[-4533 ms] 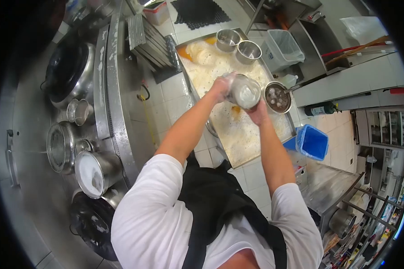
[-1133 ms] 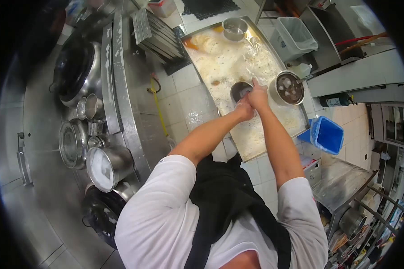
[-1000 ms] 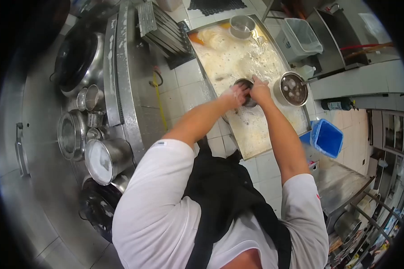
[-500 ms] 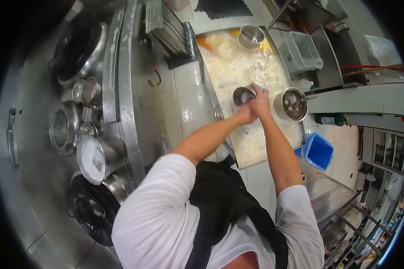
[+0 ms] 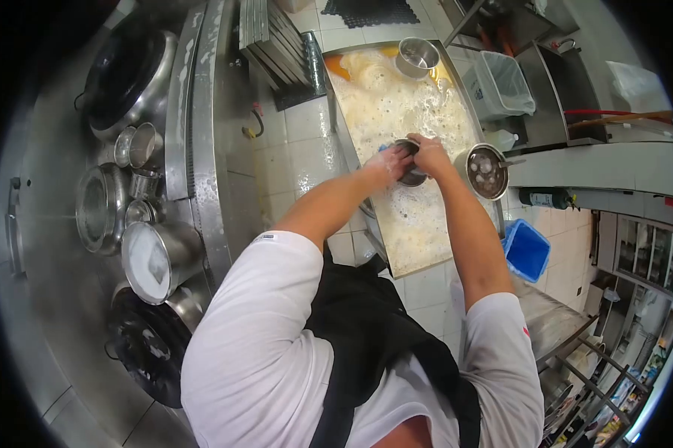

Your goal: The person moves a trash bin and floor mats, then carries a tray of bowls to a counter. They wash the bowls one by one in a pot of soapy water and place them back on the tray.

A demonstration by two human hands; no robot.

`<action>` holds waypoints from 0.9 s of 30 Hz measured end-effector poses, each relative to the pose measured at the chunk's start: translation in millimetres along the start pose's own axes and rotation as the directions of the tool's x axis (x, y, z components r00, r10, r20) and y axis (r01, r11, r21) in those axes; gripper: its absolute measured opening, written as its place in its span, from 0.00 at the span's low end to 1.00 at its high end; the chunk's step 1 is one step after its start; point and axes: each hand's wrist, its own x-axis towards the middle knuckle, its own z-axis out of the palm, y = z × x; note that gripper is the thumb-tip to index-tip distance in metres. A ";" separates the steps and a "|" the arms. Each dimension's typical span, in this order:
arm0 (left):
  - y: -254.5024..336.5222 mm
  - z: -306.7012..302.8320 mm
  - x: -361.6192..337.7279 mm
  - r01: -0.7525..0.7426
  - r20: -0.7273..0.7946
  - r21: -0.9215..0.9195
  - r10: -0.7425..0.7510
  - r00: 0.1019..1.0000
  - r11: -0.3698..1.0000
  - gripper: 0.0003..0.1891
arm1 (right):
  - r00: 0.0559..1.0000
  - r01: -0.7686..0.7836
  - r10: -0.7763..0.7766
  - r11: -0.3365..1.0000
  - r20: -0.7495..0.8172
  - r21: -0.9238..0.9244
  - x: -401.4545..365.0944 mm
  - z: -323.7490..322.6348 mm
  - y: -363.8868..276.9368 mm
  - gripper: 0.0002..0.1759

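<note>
A small dark-looking metal bowl [image 5: 411, 176] is tilted over a wide tray of pale, foamy liquid [image 5: 426, 243]. My right hand [image 5: 430, 157] grips the bowl's upper right rim. From the left, my left hand [image 5: 391, 164], wet with foam, has its fingers curled over the rim into the bowl. A small blue thing [image 5: 383, 148] shows beside this hand; what it is cannot be made out. Right of my hands stands a round pot [image 5: 471, 187] with dark liquid, foam and a handle. Near the tray's far edge sits another metal pot [image 5: 417, 58].
Metal pots [image 5: 180, 257] and black lids [image 5: 146, 347] stand on the steel counter at left. Upright metal panels [image 5: 273, 48] are beyond the tray's left side. A blue bin [image 5: 527, 251] and a translucent container [image 5: 501, 86] are at right. The tiled floor [image 5: 310, 153] looks wet.
My left hand has moved left and up, away from my right hand, to the bowl's left side. The bowl has turned, and the blue thing now shows.
</note>
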 end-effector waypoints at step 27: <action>23.9 39.6 13.3 0.528 0.304 -0.404 -0.435 0.848 0.747 0.16 | 0.984 -0.014 0.006 0.999 -0.176 -0.048 2.7 16.1 -5.5 0.30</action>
